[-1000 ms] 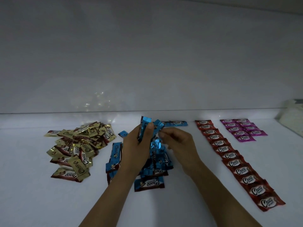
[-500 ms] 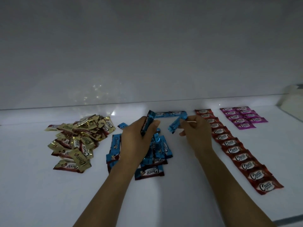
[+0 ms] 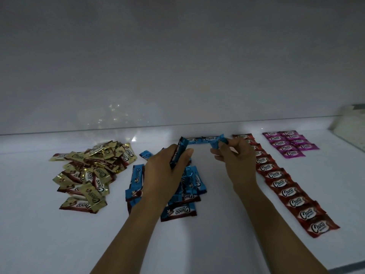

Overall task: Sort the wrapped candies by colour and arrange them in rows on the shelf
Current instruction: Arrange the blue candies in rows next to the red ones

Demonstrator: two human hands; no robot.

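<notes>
Left hand [image 3: 164, 175] grips blue stack [image 3: 178, 153]; right hand [image 3: 235, 163] pinches 1 blue candy [image 3: 216, 144].

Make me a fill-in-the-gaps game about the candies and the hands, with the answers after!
The left hand grips a stack of ___ candies.
The messy pile at the far left is ___ coloured.
The red row lies to the ___ of the right hand.
The pink candies sit in ___ columns.
Missing words: blue, gold, right, two.
</notes>
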